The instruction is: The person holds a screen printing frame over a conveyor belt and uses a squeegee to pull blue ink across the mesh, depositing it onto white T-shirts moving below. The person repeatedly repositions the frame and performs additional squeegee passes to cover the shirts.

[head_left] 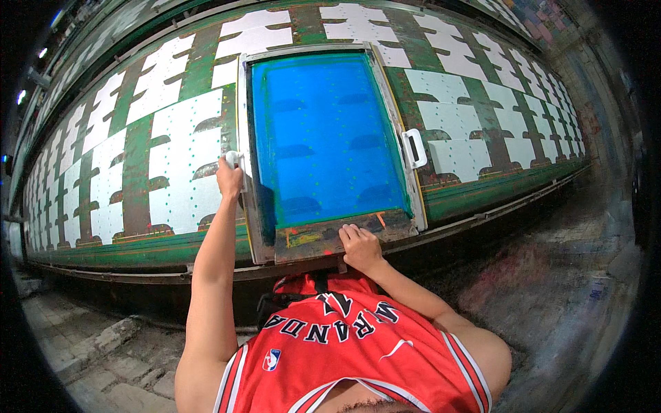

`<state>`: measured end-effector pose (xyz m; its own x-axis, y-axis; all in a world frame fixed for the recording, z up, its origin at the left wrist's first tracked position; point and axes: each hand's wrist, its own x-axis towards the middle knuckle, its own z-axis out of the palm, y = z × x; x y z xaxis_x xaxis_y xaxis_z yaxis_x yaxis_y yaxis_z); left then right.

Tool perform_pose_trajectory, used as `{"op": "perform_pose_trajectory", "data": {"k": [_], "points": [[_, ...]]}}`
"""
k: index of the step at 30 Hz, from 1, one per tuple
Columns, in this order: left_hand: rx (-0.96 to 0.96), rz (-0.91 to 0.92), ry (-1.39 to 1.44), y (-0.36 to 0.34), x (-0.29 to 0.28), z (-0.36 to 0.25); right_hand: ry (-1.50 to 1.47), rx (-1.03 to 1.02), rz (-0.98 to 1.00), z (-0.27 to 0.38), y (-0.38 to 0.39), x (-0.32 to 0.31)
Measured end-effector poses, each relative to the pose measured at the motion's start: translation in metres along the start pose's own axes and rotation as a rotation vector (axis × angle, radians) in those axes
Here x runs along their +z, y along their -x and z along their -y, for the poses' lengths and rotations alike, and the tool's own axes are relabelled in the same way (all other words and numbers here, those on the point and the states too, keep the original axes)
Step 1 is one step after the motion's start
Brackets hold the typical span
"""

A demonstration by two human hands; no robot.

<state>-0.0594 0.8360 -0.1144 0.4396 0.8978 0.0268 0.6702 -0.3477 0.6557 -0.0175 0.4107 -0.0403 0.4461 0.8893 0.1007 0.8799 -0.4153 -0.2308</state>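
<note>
A screen-printing frame (246, 124) with a blue mesh (323, 117) lies flat on a long green table, over white pieces that show faintly through it. My left hand (230, 177) is closed round the white handle (234, 159) on the frame's left side. Along the near end of the mesh lies a wide, paint-stained squeegee board (310, 242), dark with orange and yellow smears. The fingers of my right hand (361, 246) are curled over its near edge, right of its middle. A second white handle (415, 149), on the frame's right side, is untouched.
White cut pieces (184, 148) dotted with green lie in rows along the table (138, 199), on both sides of the frame. A metal rail (482, 219) runs along the near edge. Another table (89, 55) stands beyond. Worn paving (131, 385) shows at lower left.
</note>
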Motion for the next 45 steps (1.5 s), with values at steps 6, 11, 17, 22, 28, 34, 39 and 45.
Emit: {"op": "perform_pose_trajectory", "data": {"k": [6, 11, 17, 22, 28, 34, 39, 45], "points": [[-0.036, 0.085, -0.037, -0.01, 0.007, 0.015, -0.186, -0.032, 0.154, -0.009, 0.011, -0.008], [0.01, 0.113, -0.03, -0.015, 0.007, 0.025, -0.447, 0.2, -0.216, -0.098, -0.006, -0.014], [-0.162, 0.217, 0.077, -0.029, -0.009, 0.035, -0.723, 1.039, -0.487, -0.222, -0.054, 0.024], [-0.07, 0.15, -0.011, -0.049, -0.053, 0.038, -1.078, 1.027, -0.382, -0.219, -0.069, 0.017], [0.008, -0.003, 0.05, -0.085, -0.13, 0.008, -1.399, 0.781, -0.417, -0.173, -0.085, -0.02], [-0.045, 0.076, 0.221, -0.081, -0.159, -0.014, -1.395, 0.596, -0.477, -0.167, -0.088, -0.072], [-0.045, 0.103, 0.386, -0.082, -0.153, -0.028, -1.336, 0.636, -0.51, -0.162, -0.08, -0.093], [0.024, 0.269, 0.327, -0.065, -0.104, -0.058, -1.294, 0.717, -0.657, -0.177, -0.03, -0.112]]}}
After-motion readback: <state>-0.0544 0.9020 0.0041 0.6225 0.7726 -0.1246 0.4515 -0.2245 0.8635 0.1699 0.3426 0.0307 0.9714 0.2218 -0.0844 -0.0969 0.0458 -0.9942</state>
